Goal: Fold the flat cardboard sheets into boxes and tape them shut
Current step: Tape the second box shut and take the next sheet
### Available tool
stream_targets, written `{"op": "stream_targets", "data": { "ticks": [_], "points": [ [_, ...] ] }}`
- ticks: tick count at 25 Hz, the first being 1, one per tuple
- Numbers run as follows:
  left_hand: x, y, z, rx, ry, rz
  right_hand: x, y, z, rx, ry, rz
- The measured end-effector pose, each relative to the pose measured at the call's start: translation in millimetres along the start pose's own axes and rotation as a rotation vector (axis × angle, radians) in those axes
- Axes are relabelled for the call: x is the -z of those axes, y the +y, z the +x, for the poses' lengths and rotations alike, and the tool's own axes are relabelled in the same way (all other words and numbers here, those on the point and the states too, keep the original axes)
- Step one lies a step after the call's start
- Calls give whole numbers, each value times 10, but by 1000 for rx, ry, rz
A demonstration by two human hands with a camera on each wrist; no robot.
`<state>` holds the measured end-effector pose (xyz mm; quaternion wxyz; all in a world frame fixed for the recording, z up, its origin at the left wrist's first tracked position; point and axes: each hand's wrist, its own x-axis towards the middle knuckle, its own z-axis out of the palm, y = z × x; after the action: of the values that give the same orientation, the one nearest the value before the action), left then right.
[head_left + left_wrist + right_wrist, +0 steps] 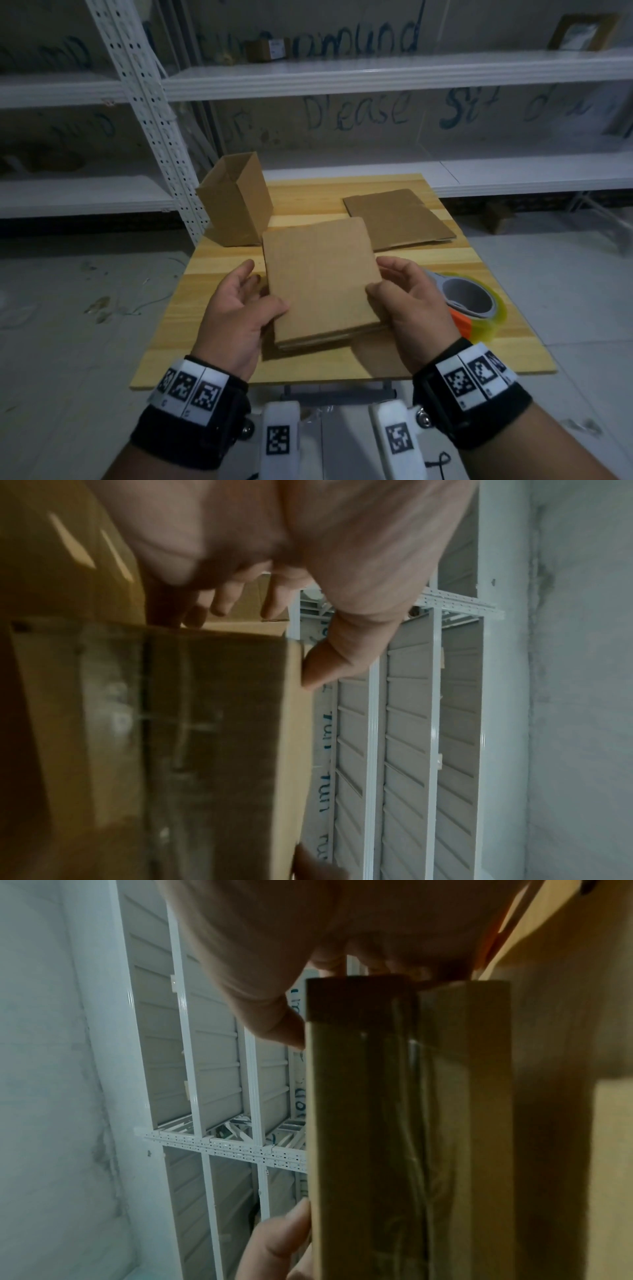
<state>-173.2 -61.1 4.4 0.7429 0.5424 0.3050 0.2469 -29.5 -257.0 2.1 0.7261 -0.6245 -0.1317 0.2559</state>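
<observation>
Above the wooden table (191,325) I hold a brown cardboard box (322,277) between both hands, its plain face up. My left hand (260,294) grips its left edge, thumb on top and fingers underneath. My right hand (383,284) grips the right edge the same way. The left wrist view shows the box (205,723) with clear tape across its near face and my left thumb (329,656) at its corner. From the right wrist, the taped seam runs down the box (411,1123), beside my right thumb (274,1015).
An open-topped cardboard box (236,202) stands at the table's back left. A flat cardboard sheet (397,216) lies at the back right. A roll of clear tape (472,301) on an orange holder sits just right of my right hand. White shelving (342,75) stands behind.
</observation>
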Motion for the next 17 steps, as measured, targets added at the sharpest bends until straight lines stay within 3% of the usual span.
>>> {"op": "stream_targets", "data": {
  "ticks": [2, 5, 9, 17],
  "points": [
    [59, -16, 32, -10, -100, -14, -31, -12, -21, 29, -68, -6],
    [59, -31, 18, -157, -197, 139, -75, 51, -37, 132, -143, -77],
    [112, -112, 69, -278, -185, 299, -81, 136, -33, 177, -155, -157],
    [82, -243, 91, -290, -194, 451, -151, 223, -50, 159, -246, -336]
  ]
}}
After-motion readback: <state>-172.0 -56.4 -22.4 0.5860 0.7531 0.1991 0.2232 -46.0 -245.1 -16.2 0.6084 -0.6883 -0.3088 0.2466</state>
